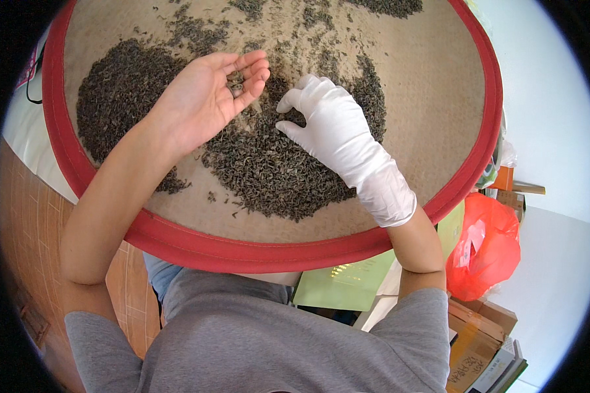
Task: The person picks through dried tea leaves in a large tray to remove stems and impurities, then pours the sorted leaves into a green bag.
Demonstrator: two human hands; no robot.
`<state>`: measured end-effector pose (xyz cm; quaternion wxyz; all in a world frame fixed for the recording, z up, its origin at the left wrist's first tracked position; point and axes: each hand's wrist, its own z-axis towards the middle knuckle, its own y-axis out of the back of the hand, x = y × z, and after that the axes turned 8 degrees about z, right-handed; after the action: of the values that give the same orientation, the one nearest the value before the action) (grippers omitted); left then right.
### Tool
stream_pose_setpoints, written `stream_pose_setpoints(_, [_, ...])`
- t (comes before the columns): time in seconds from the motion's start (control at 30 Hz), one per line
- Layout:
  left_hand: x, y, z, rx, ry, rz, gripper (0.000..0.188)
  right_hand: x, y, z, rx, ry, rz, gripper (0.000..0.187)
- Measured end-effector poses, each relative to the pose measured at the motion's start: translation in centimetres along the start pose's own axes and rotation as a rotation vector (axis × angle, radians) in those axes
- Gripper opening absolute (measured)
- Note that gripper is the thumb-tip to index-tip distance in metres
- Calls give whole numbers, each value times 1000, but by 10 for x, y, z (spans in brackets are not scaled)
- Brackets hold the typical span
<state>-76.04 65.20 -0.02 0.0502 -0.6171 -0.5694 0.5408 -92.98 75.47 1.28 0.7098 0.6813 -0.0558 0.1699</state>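
At far L, a wood floor (39,216) shows beside a lg round tray w/ a red cloth rim (54,98). On the tray's L side sits a thick pile of dark dried leaves (128,92). Next comes the person's bare L hand (213,98), palm turned up over the tray, fingers half curled around a few leaf bits (236,84), holding them loosely. In the middle, a second leaf pile (275,170) spreads below & btwn the hands, w/ thinner scatter toward the far side. The R hand (328,124), in a white glove, is over this pile; thumb & forefinger stand apart, w/ nothing visible btwn them. The step in hand looks like picking through leaves by hand, w/ picked bits kept in the L palm. The next pick would call for a light pinch by the gloved fingertips & a steady L cup. Below the near rim is a green bag (341,288); at far R, a red plastic bag (495,252) above cardboard boxes (472,331).
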Motion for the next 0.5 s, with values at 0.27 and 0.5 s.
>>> stream_pose_setpoints(0.27, [0, -1, 1, -10, -18, 46, 29, -4, -5, -1, -9, -37, 158, 17])
stream_pose_setpoints(0.5, [2, 4, 4, 5, -6, 74, 30, 3, 26, 3, 48, -409, 830, 14])
